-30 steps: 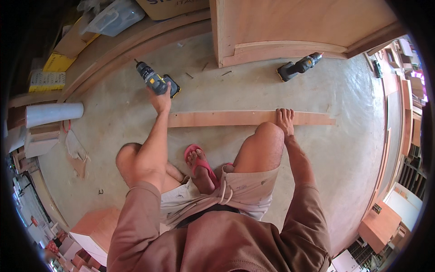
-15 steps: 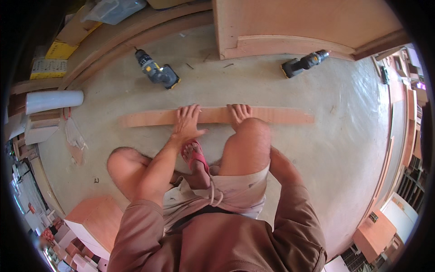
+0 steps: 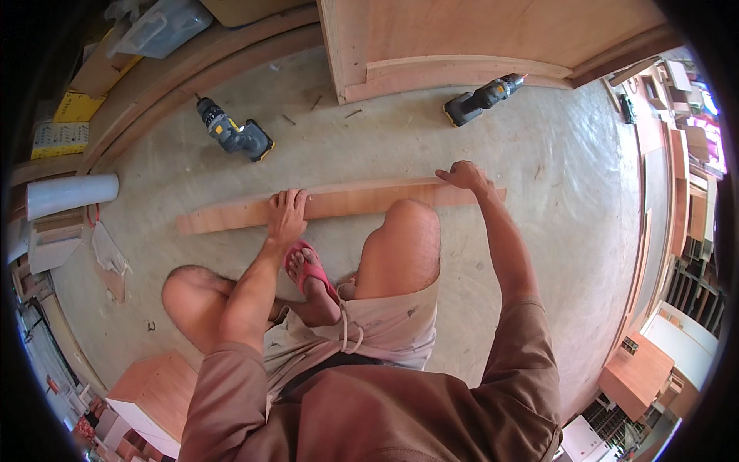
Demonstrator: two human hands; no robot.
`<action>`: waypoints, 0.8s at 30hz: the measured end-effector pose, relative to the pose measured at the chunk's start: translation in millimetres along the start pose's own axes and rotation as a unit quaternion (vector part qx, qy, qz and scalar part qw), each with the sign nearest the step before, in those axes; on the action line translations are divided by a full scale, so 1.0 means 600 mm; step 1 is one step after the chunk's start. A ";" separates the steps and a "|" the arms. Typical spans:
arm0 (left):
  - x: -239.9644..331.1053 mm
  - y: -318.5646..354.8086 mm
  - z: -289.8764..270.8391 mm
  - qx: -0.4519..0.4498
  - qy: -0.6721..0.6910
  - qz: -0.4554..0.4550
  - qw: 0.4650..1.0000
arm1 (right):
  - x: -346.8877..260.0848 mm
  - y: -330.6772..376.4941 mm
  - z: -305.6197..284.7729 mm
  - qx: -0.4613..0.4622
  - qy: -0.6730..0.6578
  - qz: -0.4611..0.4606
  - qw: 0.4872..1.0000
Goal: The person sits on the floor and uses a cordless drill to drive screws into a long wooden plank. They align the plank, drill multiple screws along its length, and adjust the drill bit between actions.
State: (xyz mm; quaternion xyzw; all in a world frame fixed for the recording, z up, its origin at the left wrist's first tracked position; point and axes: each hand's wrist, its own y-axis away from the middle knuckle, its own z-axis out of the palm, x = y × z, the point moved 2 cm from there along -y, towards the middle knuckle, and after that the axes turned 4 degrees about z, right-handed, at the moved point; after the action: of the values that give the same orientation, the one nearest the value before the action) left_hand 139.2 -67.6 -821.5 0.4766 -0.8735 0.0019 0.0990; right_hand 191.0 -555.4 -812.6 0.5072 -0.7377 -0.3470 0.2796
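A long, narrow wooden board point(image 3: 354, 202) lies across the floor in front of my legs, standing partly on its edge. My left hand point(image 3: 288, 214) has its fingers curled over the far edge, left of the board's middle. Toward the right end, my right hand point(image 3: 466, 175) is closed at the top edge, with one digit pointing left along it. The fingers' undersides there are hidden. My bent knee point(image 3: 412, 231) is close to the near side of the board, and my foot in a red sandal point(image 3: 312, 271) rests nearer to me.
Two cordless drills lie beyond the board, one on the left point(image 3: 235, 135) and one on the right point(image 3: 483, 100). A large wooden panel point(image 3: 493, 38) stands behind them. At the left are a plastic film roll point(image 3: 73, 195) and yellow boxes point(image 3: 61, 140). A wooden box point(image 3: 158, 389) sits lower left.
My right hand has moved right along the board, away from my knee, and its fingers have changed from draped to curled. The board now slants slightly, right end farther away. The view has shifted.
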 end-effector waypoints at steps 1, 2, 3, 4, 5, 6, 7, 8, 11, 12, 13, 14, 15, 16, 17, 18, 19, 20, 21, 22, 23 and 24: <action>0.002 0.003 0.000 0.002 0.008 -0.002 1.000 | 0.004 -0.016 -0.005 -0.041 -0.001 0.011 0.999; 0.003 0.002 0.000 0.004 0.017 -0.004 1.000 | 0.014 -0.027 -0.013 -0.042 0.017 0.029 0.999; 0.001 0.003 0.000 0.007 0.021 -0.007 1.000 | 0.016 -0.037 -0.014 -0.046 0.034 0.044 0.997; 0.000 0.003 0.002 0.011 0.026 -0.010 1.000 | 0.019 -0.045 -0.014 -0.049 0.051 0.059 0.996; -0.003 0.001 0.003 0.015 0.032 -0.012 0.999 | 0.024 -0.051 -0.015 -0.043 0.050 0.085 0.994; -0.001 -0.008 0.004 0.020 0.038 -0.009 0.999 | 0.041 -0.058 -0.012 -0.040 0.053 0.115 0.991; -0.001 -0.007 -0.004 0.022 0.045 -0.013 0.999 | 0.043 -0.055 -0.005 -0.041 0.060 0.141 0.987; 0.001 -0.006 -0.011 0.024 0.052 -0.017 0.998 | 0.045 -0.052 0.001 -0.062 0.048 0.162 0.984; -0.013 -0.008 -0.036 0.031 0.094 -0.002 0.995 | 0.038 -0.040 -0.019 -0.072 0.009 0.188 0.979; -0.016 -0.017 -0.039 0.026 0.100 0.000 0.995 | 0.061 -0.037 -0.018 -0.049 -0.004 0.177 0.983; -0.016 -0.024 -0.037 0.017 0.105 -0.001 0.994 | 0.070 -0.030 -0.016 -0.031 -0.017 0.162 0.986; -0.015 -0.026 -0.036 0.008 0.110 -0.002 0.994 | 0.075 -0.027 -0.014 -0.034 -0.009 0.159 0.987; -0.014 -0.022 -0.036 0.000 0.109 -0.005 0.994 | 0.072 -0.018 -0.015 -0.038 -0.001 0.156 0.987; -0.015 -0.020 -0.038 -0.007 0.107 -0.009 0.994 | 0.067 -0.011 -0.017 -0.041 0.006 0.152 0.988; -0.015 -0.017 -0.040 -0.014 0.106 -0.012 0.994 | 0.061 -0.002 -0.016 -0.020 0.000 0.160 0.987; -0.014 -0.015 -0.039 -0.013 0.100 -0.011 0.995 | 0.062 0.003 -0.018 -0.039 -0.011 0.152 0.988; -0.013 -0.014 -0.038 -0.013 0.094 -0.011 0.995 | 0.064 0.007 -0.022 -0.057 -0.023 0.145 0.988; -0.014 -0.012 -0.037 -0.013 0.088 -0.010 0.996 | 0.066 0.011 -0.025 -0.076 -0.034 0.137 0.987; -0.013 -0.010 -0.039 -0.013 0.086 -0.009 0.996 | 0.069 0.017 -0.026 -0.068 -0.039 0.126 0.989; -0.013 -0.008 -0.041 -0.014 0.084 -0.009 0.996 | 0.071 0.023 -0.026 -0.060 -0.044 0.114 0.991; -0.013 -0.005 -0.042 -0.015 0.082 -0.009 0.996 | 0.072 0.028 -0.026 -0.053 -0.049 0.102 0.992; -0.011 -0.007 -0.045 -0.015 0.087 -0.006 0.996 | 0.077 0.031 -0.025 -0.051 -0.060 0.096 0.992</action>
State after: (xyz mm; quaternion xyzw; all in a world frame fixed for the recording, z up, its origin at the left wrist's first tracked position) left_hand 150.8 -61.6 -796.8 0.4785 -0.8586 0.0292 0.1817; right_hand 177.0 -598.0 -785.8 0.3968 -0.7800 -0.3857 0.2923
